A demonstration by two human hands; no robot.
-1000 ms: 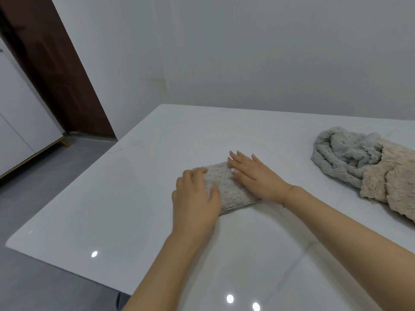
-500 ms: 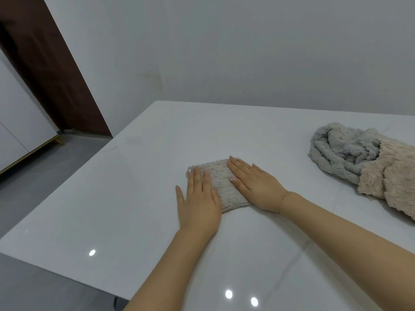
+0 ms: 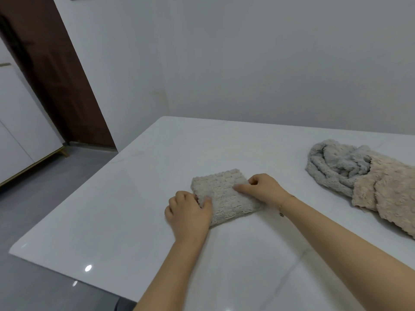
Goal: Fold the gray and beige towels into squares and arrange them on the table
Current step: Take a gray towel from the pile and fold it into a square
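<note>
Folded towel lay flat on table, near-square, corners angled diagonally. Left hand and right hand gripped opposite edges, fingers curled.

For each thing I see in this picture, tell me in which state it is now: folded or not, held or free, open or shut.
folded towel: folded into a square, flat on the table, gripped at two sides.
left hand: fingers curled on the towel's left edge.
right hand: fingers curled on the towel's right side.
gray towel: unfolded, crumpled, free.
beige towel: unfolded, rumpled, free, touching the gray towel.
table: bears all three towels.
</note>
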